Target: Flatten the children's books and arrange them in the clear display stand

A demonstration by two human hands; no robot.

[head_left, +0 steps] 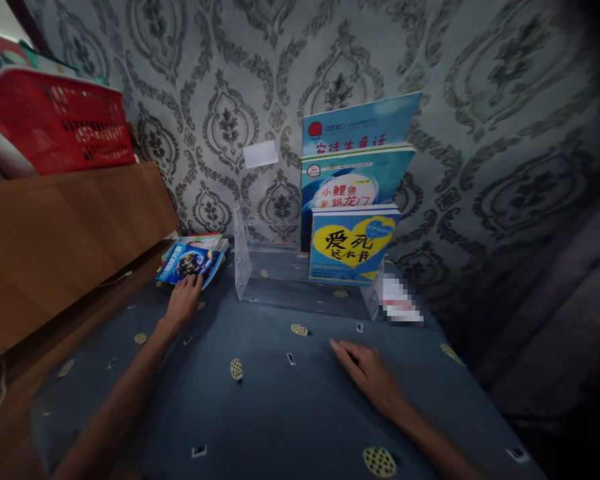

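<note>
One left hand, grip unclear, touches the middle-left Earth-cover book; grasping seemingly needs a pinch; right hand empty, relaxed.

On the far left, the left hand touches a blue book atop a pile; the right hand, loosely curled, is nearer than a clear rack holding upright books.

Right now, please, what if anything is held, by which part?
Left hand touches the globe book at its near edge; gripping cannot be told. Right hand looks empty.
</note>
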